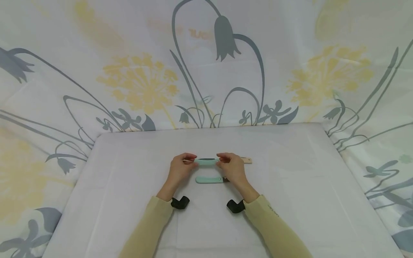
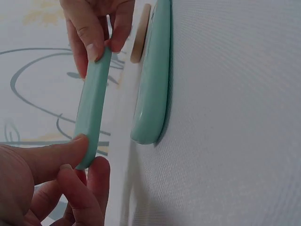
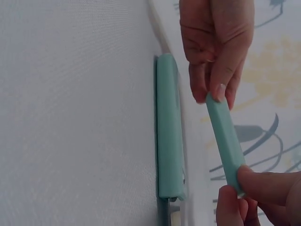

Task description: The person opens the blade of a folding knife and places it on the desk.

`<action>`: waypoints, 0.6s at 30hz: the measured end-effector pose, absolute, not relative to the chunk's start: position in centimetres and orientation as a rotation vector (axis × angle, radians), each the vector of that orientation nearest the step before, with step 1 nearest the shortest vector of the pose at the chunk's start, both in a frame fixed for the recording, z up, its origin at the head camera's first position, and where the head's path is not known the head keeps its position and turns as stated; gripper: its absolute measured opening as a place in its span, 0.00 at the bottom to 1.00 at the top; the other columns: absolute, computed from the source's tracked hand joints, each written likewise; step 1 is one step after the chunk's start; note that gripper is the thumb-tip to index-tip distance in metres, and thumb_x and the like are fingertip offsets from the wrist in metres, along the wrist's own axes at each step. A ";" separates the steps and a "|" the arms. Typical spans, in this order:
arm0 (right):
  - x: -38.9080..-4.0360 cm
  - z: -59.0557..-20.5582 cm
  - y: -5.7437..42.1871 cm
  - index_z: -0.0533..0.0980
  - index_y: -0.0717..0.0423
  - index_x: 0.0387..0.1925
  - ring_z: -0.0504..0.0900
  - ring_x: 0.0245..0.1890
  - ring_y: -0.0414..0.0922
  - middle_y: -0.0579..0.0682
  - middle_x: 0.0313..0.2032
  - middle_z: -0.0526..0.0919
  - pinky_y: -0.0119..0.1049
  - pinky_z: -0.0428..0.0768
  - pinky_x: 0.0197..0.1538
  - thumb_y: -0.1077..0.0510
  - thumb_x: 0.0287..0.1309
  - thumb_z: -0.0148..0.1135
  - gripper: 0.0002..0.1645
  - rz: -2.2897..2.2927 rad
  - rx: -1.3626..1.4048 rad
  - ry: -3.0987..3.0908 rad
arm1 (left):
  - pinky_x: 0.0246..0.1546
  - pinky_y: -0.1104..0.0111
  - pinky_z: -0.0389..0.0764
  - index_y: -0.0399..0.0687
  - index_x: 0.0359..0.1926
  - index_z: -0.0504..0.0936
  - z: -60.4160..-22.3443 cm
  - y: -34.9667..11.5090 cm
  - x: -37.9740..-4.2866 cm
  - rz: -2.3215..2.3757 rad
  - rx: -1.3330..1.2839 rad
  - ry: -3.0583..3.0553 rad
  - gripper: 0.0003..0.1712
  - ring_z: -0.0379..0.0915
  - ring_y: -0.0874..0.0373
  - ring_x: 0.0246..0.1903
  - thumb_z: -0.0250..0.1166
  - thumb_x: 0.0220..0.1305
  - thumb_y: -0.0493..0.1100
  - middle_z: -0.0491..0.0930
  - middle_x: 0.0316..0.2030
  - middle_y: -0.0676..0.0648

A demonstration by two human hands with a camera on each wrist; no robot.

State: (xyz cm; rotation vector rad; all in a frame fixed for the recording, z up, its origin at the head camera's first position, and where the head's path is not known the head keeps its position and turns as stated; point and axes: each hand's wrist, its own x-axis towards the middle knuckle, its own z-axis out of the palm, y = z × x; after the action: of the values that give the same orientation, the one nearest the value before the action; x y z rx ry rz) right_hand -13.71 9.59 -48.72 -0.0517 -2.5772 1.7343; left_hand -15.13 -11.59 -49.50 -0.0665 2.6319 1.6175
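Both hands hold a slim mint-green handle (image 1: 206,162) level above the white table, with a dark slot along its upper side. My left hand (image 1: 182,167) pinches its left end between thumb and fingers. The other end is pinched by my right hand (image 1: 233,167). Nearer me on the table lies a second mint-green handle (image 1: 209,180), close below the held one in the head view. A dark metal part (image 1: 225,179) comes out of its right end and is partly hidden by the right hand. Beyond that hand a beige handle (image 1: 247,160) with a small hole shows.
A white cloth covers the table (image 1: 129,222). Behind and beside it hangs a curtain (image 1: 206,71) with grey flowers and yellow blooms. Black devices (image 1: 180,203) sit at both wrists, by the pale yellow sleeves (image 1: 148,225).
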 end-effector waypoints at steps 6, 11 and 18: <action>-13.6 -48.4 10.2 0.86 0.57 0.43 0.80 0.42 0.47 0.52 0.41 0.84 0.36 0.78 0.43 0.65 0.56 0.71 0.12 1.716 -0.014 -2.646 | 0.40 0.63 0.80 0.44 0.46 0.87 -49.2 -11.6 -14.8 1.628 -0.025 2.596 0.15 0.82 0.54 0.38 0.74 0.56 0.36 0.83 0.38 0.47; -13.2 -48.1 10.7 0.86 0.56 0.42 0.79 0.43 0.47 0.51 0.42 0.83 0.40 0.78 0.46 0.64 0.58 0.70 0.10 1.770 -0.026 -2.681 | 0.39 0.67 0.77 0.41 0.52 0.84 -49.1 -11.9 -14.1 1.717 0.019 2.465 0.19 0.80 0.54 0.39 0.73 0.58 0.34 0.80 0.39 0.45; -12.3 -48.2 11.3 0.85 0.56 0.42 0.81 0.43 0.47 0.50 0.41 0.84 0.40 0.78 0.47 0.65 0.58 0.70 0.10 1.810 0.008 -2.689 | 0.37 0.70 0.76 0.44 0.51 0.85 -49.1 -12.1 -13.3 1.785 0.033 2.341 0.18 0.78 0.56 0.40 0.73 0.59 0.37 0.81 0.42 0.46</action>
State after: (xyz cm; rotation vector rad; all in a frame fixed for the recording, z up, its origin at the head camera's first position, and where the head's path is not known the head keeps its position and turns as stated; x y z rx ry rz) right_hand -12.32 11.32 -48.19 0.0076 -2.6894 1.8104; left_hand -13.28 -12.12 -49.09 0.0325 2.3409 1.7852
